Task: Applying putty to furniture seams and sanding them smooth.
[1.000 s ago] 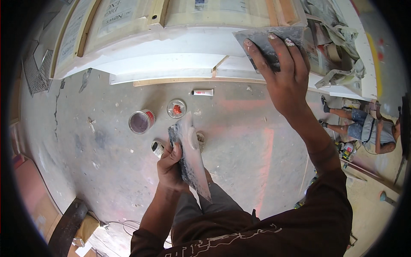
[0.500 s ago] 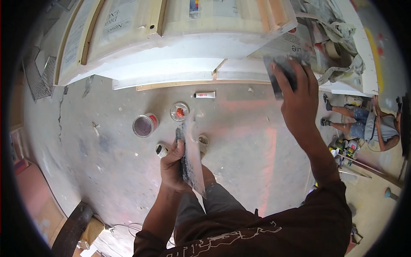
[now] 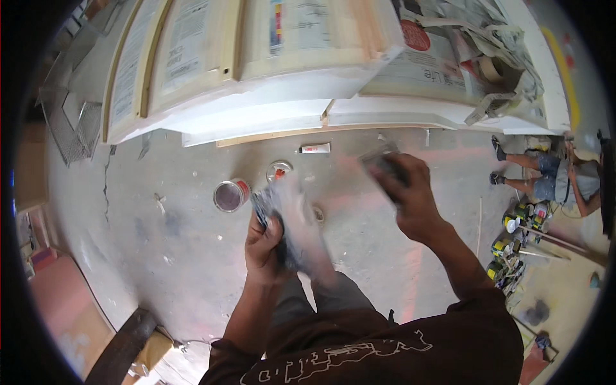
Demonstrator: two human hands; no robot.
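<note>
My left hand point(image 3: 262, 249) is closed around the dark grip of a flat putty board point(image 3: 300, 224). Whitish filler smears cover the board, which is tilted and blurred by motion. My right hand point(image 3: 416, 202) grips a dark, wide-bladed putty spreader point(image 3: 378, 168) above the floor, apart from the board and below the white edge of a large panel point(image 3: 256, 106). Past the board stand an open tin point(image 3: 229, 196) and a small clear dish point(image 3: 280, 168) with orange-red paste in it. Beyond them a white tube point(image 3: 315, 148) lies on the floor.
Crumpled masking paper and a tape roll point(image 3: 492, 69) lie on the workpiece at upper right. Another person point(image 3: 558, 176) stands at the right, near power tools point(image 3: 510, 247) on the floor. A metal mesh piece point(image 3: 80, 131) leans at the left.
My right hand has drawn the spreader away from the workpiece, down and to the left toward the board. The board has turned to show more of its face. The view has shifted slightly.
</note>
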